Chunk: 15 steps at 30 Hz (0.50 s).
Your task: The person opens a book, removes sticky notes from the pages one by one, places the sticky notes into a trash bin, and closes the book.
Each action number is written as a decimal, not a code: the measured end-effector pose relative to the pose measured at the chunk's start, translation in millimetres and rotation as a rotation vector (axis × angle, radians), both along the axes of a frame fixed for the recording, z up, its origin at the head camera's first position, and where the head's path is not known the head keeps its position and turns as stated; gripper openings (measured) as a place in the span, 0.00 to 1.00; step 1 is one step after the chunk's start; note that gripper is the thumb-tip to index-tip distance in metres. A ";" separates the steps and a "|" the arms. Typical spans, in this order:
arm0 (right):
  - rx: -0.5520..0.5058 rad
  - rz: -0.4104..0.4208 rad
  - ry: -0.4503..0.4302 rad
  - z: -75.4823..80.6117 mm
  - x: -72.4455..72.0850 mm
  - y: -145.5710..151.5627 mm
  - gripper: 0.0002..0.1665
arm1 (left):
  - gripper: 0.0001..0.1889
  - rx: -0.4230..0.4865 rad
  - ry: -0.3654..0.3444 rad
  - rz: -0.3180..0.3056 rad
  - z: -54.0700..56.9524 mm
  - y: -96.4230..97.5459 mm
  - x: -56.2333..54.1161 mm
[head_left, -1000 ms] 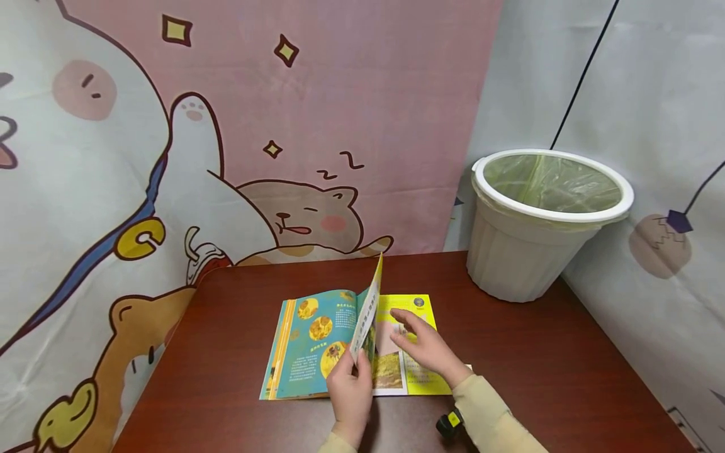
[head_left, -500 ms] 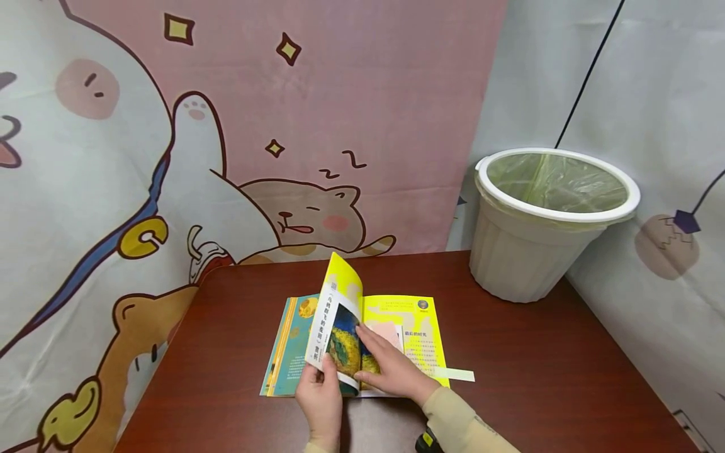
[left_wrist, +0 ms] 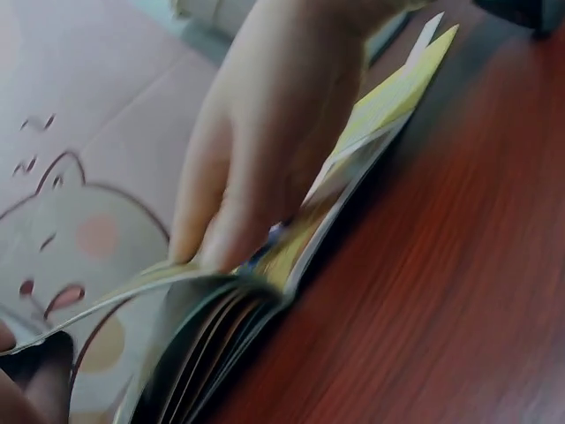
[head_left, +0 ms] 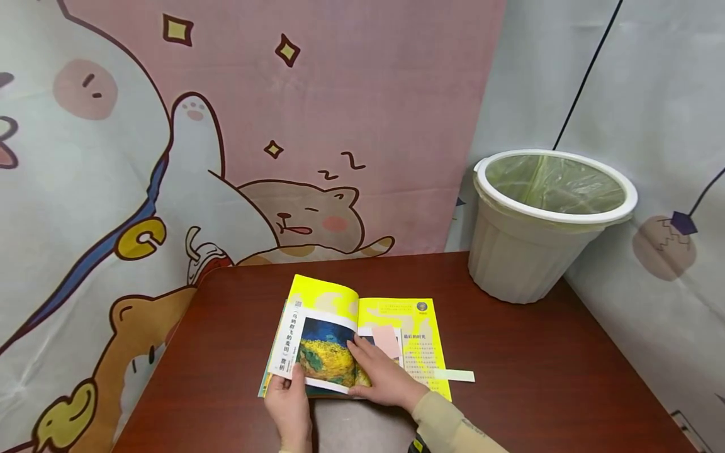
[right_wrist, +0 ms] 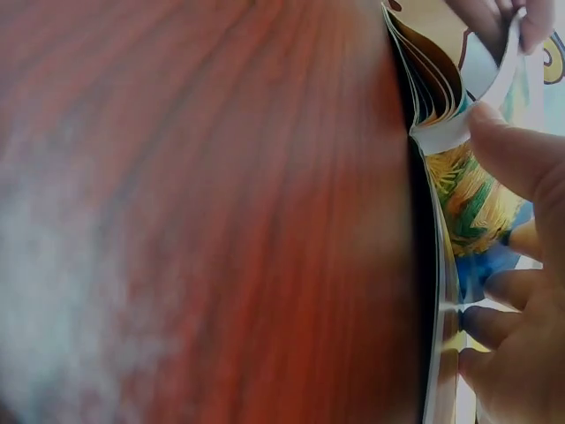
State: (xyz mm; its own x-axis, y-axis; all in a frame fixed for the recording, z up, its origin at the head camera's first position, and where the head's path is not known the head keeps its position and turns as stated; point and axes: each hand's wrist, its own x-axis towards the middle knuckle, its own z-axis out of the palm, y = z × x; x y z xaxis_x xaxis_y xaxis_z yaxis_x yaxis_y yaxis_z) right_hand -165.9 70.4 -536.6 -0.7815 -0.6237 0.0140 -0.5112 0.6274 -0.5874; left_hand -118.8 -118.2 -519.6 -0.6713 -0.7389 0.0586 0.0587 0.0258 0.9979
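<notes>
An open picture book (head_left: pixel 323 292) lies on the table, with bright yellow pages and a blue-and-yellow wheat field painting. My left hand (head_left: pixel 290 402) pinches the lower outer corner of the left page between thumb and fingers; that page bows up from the sheets under it in the left wrist view. Flat across the painting near the spine rests my right hand (head_left: pixel 391 377), its fingers extended, as the right wrist view (right_wrist: pixel 521 265) also shows. A pink sticky note (head_left: pixel 387 341) is on the right page. Beside it, a pale green paper strip (head_left: pixel 460 375) sticks out past the right edge.
The reddish-brown wooden table (head_left: pixel 215 352) bears the book. A white bin (head_left: pixel 510 258) with a plastic liner stands at the back right. Behind the table hangs a backdrop (head_left: pixel 362 94) with cartoon cats. A black band with a yellow mark (head_left: pixel 418 444) sits by the right sleeve.
My left hand has carried the page from upright over to the left, uncovering the painting, sticky note and strip. My right hand has come down from above the right page onto the spine area.
</notes>
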 end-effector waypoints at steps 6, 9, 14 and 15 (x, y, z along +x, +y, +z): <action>0.032 0.019 0.046 -1.1 1.1 -2.5 0.52 | 0.21 0.091 -0.149 -0.042 -5.0 -39.0 -2.9; 0.038 0.026 0.051 0.2 2.2 -2.6 0.51 | 0.25 0.008 -0.195 -0.067 -0.4 -53.5 -1.3; 0.053 0.035 0.068 1.0 3.0 -2.5 0.50 | 0.24 -0.269 -0.217 -0.129 9.7 -52.1 0.1; 0.054 0.039 0.073 0.6 3.0 -2.6 0.50 | 0.23 -0.334 -0.214 -0.150 10.7 -49.5 -0.7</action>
State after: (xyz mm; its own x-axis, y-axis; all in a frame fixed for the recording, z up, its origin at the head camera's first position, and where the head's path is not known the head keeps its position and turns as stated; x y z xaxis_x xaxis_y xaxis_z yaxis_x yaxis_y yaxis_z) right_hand -162.9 67.8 -536.0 -0.7551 -0.6547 0.0355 -0.5756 0.6360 -0.5140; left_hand -119.5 -167.7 -508.8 -0.7933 -0.5957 0.1256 -0.1214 0.3569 0.9262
